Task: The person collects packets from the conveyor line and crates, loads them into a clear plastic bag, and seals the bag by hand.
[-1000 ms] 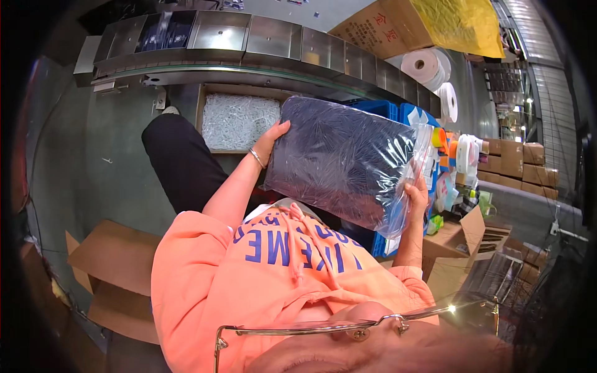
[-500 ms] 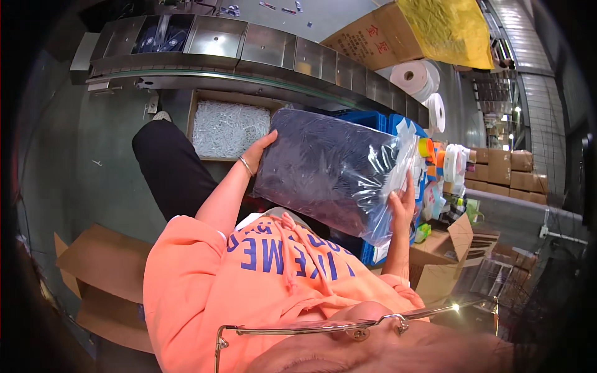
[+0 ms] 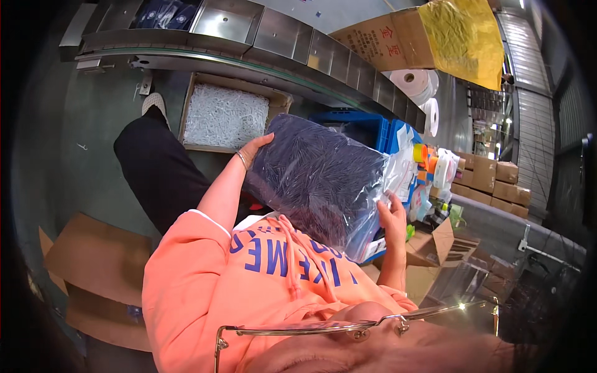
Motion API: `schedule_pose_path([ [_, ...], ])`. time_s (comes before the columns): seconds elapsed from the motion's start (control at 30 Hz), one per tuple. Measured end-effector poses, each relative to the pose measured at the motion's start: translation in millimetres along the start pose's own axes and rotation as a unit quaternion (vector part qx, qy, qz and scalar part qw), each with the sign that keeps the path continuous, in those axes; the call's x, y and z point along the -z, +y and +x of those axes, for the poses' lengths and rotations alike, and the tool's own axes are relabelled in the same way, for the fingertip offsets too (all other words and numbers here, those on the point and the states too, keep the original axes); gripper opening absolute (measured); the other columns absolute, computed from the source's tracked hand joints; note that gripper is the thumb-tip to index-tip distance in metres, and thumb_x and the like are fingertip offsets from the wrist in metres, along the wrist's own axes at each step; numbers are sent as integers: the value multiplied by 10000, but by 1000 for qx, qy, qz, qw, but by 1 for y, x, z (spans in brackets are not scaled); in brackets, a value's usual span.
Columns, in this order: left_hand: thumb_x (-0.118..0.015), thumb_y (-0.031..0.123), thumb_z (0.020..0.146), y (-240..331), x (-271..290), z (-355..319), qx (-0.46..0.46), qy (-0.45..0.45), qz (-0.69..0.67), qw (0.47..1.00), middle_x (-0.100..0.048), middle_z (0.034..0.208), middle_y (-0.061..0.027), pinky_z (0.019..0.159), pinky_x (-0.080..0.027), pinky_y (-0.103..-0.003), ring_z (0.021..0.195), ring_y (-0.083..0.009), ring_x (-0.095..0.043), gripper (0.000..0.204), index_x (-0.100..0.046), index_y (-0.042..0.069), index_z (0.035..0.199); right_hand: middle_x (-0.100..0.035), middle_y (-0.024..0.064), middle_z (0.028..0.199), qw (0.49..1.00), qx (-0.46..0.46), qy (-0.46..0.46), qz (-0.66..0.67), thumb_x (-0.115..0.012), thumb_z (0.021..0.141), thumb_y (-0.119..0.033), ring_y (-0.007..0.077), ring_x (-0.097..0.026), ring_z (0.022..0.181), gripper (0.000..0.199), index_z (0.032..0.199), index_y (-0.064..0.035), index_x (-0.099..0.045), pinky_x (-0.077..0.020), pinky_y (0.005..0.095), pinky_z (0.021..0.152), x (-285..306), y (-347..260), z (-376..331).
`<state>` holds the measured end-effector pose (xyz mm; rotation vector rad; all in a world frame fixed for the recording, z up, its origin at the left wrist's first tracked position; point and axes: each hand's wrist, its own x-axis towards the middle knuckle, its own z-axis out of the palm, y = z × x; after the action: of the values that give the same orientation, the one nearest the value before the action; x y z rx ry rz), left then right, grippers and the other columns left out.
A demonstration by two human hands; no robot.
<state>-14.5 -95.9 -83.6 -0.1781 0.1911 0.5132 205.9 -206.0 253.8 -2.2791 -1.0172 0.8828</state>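
A large clear plastic bag, flat and packed with many thin dark pieces, lies tilted across my lap, in front of my chest. At its left end, my left hand grips the edge, the thumb on top and the other fingers hidden beneath. My right hand pinches the loose, clear end of the bag on the right, where the plastic is crumpled and holds few pieces. Just beyond the bag's left part stands a cardboard box filled with small white pieces.
A row of metal bins runs along a rail ahead; one holds dark packets. Blue crates stand beyond the bag, with tape rolls at the right. Open cartons sit at the lower left, and another carton is at the right.
The bag has come slightly down and left, lying flatter with less glare. My right hand has shifted left along its loose end. The view has also shifted somewhat.
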Motion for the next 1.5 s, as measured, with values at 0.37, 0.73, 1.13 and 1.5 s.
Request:
schedule_pose_path([
  [0.37, -664, 384, 770, 0, -4, -6, 30, -9, -16, 999, -638, 1039, -130, 867, -477, -387, 910, -255, -624, 500, -592, 10, 1094, -613, 90, 869, 971, 172, -159, 56, -523, 771, -27, 191, -544, 902, 155, 861, 28, -637, -419, 326, 796, 12, -31, -14],
  [0.73, -639, 378, 788, 6, -5, -7, 70, -19, -28, 997, -626, 1064, -149, 871, -478, -390, 929, -261, -623, 500, -579, 3, 1115, -448, 91, 1334, 656, 482, -275, -512, -553, 776, -226, 303, -341, 1290, 468, 1225, -98, -526, -211, 473, 1063, -30, -51, 14],
  [1.13, -628, 385, 793, -1, -12, -8, 86, -9, 9, 996, -617, 1077, -161, 863, -486, -381, 925, -259, -624, 521, -563, 4, 1142, -357, 133, 1380, 585, 494, -376, -521, -513, 848, -370, 309, -285, 1311, 436, 1216, -136, -507, -278, 522, 1017, -94, -59, 33],
  [1.5, -634, 387, 787, -2, -6, -4, 80, -11, 19, 997, -616, 1088, -143, 876, -475, -374, 938, -247, -616, 525, -562, 10, 1144, -455, 133, 1269, 613, 497, -374, -487, -588, 801, -327, 297, -379, 1234, 392, 1077, -50, -572, -295, 483, 1020, -91, -51, 39],
])
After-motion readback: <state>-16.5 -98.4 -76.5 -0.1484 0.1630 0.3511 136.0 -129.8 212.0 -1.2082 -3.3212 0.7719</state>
